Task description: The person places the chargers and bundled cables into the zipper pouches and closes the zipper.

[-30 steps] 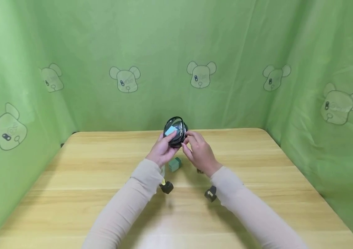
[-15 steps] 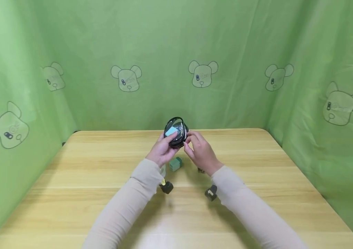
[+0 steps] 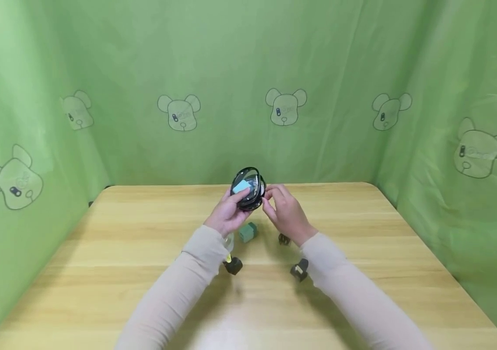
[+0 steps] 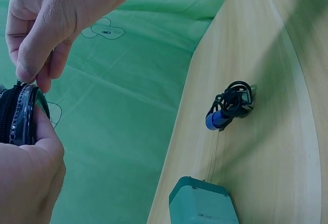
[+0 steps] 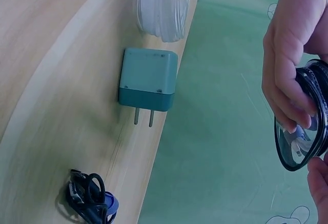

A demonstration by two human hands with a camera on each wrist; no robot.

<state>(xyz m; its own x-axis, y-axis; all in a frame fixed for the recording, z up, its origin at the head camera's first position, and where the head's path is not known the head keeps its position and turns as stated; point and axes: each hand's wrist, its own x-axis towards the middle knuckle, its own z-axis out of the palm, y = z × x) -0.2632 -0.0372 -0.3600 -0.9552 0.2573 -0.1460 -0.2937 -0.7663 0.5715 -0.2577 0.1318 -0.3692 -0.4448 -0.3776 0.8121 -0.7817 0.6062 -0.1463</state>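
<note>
My left hand (image 3: pixel 227 212) grips a round black-rimmed zip pouch (image 3: pixel 255 198) with a clear window, its thumb lying over a pale blue patch (image 3: pixel 241 185). White cable ends (image 5: pixel 298 146) show through the clear side in the right wrist view. At the pouch's right edge, my right hand (image 3: pixel 290 214) pinches the zipper pull with thumb and fingers; the pull is mostly hidden by the fingertips. The zipper track (image 4: pixel 6 112) runs along the rim in the left wrist view. Both hands hold the pouch above the table's far part.
On the wooden table (image 3: pixel 143 272) lie a teal plug charger (image 3: pixel 247 232), a bundled black cable (image 4: pixel 233 103) with a blue end, and a clear coiled item (image 5: pixel 164 8). Nearer are two black blocky objects, left (image 3: pixel 233 265) and right (image 3: pixel 299 270). Green curtains (image 3: pixel 231 58) enclose the table.
My right hand has shifted slightly right and down, a little away from the pouch's middle. More of the bundled cable beneath it shows. The left hand keeps its grip on the pouch.
</note>
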